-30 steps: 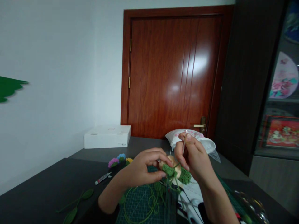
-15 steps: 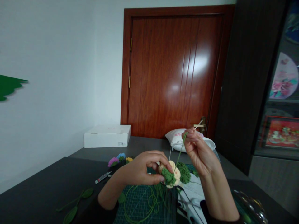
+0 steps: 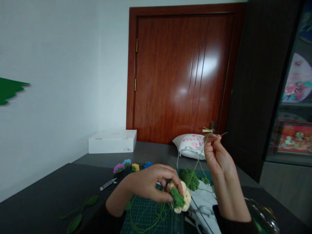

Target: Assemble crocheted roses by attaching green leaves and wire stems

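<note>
Between the thumb and fingers of my left hand [image 3: 156, 183] is a crocheted flower [image 3: 186, 198] with cream petals and a green base. My right hand [image 3: 218, 152] is raised up and to the right, its fingertips pinched on a thin needle [image 3: 224, 133]. From the flower a taut strand of green yarn [image 3: 197, 162] runs up to those fingertips. Just behind the flower lies a ball of green yarn [image 3: 189, 179]. Loose loops of green yarn [image 3: 159, 211] spread over the green cutting mat [image 3: 143, 208] below my left hand.
Crocheted flowers, among them a purple one [image 3: 118, 168], lie behind my left wrist. A small tube [image 3: 108, 184] and a leafy green stem [image 3: 75, 222] are on the left. A white box [image 3: 112, 143] and a white bag [image 3: 190, 146] stand farther back. Scissors [image 3: 201, 224] lie front right.
My right hand has moved right, drawing the green strand out longer. The flower in my left hand has shifted slightly down and right, showing more of its cream petals.
</note>
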A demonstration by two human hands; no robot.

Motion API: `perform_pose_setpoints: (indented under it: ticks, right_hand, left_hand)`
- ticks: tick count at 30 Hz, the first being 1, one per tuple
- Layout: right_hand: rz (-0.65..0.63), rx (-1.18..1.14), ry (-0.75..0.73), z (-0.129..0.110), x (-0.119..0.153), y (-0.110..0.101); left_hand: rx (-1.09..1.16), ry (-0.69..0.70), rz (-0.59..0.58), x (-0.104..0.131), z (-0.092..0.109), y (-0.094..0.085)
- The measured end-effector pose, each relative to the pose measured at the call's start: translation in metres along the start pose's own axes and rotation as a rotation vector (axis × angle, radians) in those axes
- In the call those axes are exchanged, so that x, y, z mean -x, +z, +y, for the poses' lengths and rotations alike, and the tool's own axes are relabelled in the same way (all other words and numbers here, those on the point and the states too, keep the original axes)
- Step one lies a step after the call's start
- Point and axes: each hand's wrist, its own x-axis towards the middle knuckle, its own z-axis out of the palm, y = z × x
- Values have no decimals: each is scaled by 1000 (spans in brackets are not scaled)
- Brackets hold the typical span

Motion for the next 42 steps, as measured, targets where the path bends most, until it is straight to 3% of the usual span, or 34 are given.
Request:
perform_pose_setpoints:
  ticks: [4, 8, 14, 19, 24, 28, 42]
  right_hand:
    - [-41, 77, 55, 9, 8, 5]
    - [-300, 467, 95, 11, 30, 21]
    - [-590, 1155, -121, -1, 69, 49]
    - [-758, 1440, -307, -3, 83, 61]
    - [-784, 1538, -398, -1, 84, 58]
    - [-786, 1586, -386, -3, 85, 57]
    - [-769, 1620, -413, -2, 89, 55]
  left_hand:
    - [54, -15, 95, 1, 0, -2]
    - [90, 10, 323, 7, 0, -8]
    - [30, 71, 531, 19, 8, -20]
    - [-125, 123, 653, 27, 20, -24]
    - [-368, 202, 719, 30, 25, -28]
    - [-549, 230, 740, 30, 27, -29]
    - [-653, 200, 676, 30, 29, -30]
